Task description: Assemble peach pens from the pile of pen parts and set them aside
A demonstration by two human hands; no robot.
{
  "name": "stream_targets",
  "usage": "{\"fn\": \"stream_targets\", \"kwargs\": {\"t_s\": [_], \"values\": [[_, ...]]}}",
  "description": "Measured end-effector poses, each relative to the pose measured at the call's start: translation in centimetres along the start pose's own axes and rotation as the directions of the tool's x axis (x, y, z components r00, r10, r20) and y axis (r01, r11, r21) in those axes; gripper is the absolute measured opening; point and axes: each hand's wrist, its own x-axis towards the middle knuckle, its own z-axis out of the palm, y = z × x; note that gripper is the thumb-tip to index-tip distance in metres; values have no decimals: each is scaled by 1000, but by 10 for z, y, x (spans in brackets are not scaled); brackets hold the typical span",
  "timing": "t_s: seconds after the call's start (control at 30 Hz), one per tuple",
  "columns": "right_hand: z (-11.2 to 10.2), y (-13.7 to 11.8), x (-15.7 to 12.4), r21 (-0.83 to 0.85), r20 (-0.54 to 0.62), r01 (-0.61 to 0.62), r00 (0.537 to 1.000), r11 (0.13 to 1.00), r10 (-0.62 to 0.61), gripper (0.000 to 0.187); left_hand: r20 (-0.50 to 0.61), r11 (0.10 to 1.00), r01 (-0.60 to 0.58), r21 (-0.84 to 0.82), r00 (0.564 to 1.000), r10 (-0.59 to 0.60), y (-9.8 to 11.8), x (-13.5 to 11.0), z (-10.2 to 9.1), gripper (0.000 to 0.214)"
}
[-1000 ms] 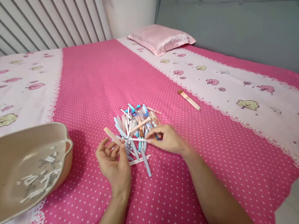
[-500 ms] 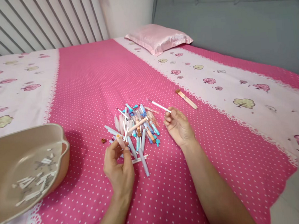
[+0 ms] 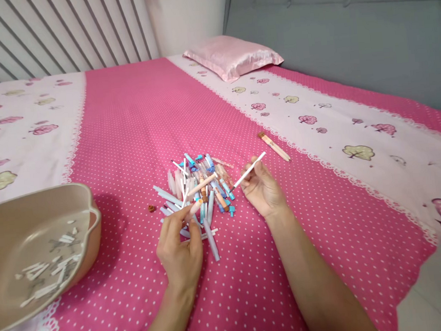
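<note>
Nearest to us, the left hand (image 3: pixel 179 244) is partly curled, its thumb and fingers pinching a pale pen tube (image 3: pixel 196 207) whose orange-rimmed end points up to the right. Beside it, we find the right hand (image 3: pixel 264 195) with fingers loosely bent, thumb and fingertips closed on a white refill (image 3: pixel 248 169); this slants, its dark tip low and near the pile. At the left edge we note a beige basin (image 3: pixel 35 212) holding short white pieces (image 3: pixel 61 267) and greyish bits. Between and beyond the hands, a pile of pens (image 3: pixel 204 186) lies on the pink dotted bedspread (image 3: pixel 240 297), with a brown cap (image 3: pixel 152 208) to its left and a blue cap (image 3: pixel 231 211) at its right edge. Farther off, we see two pale pens (image 3: pixel 276 147) side by side, then a pink pillow (image 3: pixel 234 56) near the grey headboard (image 3: pixel 333 37).
</note>
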Motion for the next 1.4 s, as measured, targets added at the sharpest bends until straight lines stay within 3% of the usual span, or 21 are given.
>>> {"fn": "stream_targets", "kwargs": {"t_s": [0.2,0.8,1.1,1.4], "values": [[5,1,-3,-57,97,-2,995,998,8,23,28,997,-22,71,999,20,1,0,1,20],[10,7,-5,-228,92,55,995,972,-34,21,84,997,1,81,996,-8,0,-4,3,23],[9,10,-6,-458,155,219,974,862,-164,50,101,998,-26,61,995,20,1,-3,3,23],[3,18,-4,-542,242,245,961,804,-129,35,153,1000,-25,9,988,23,5,-5,3,27]]}}
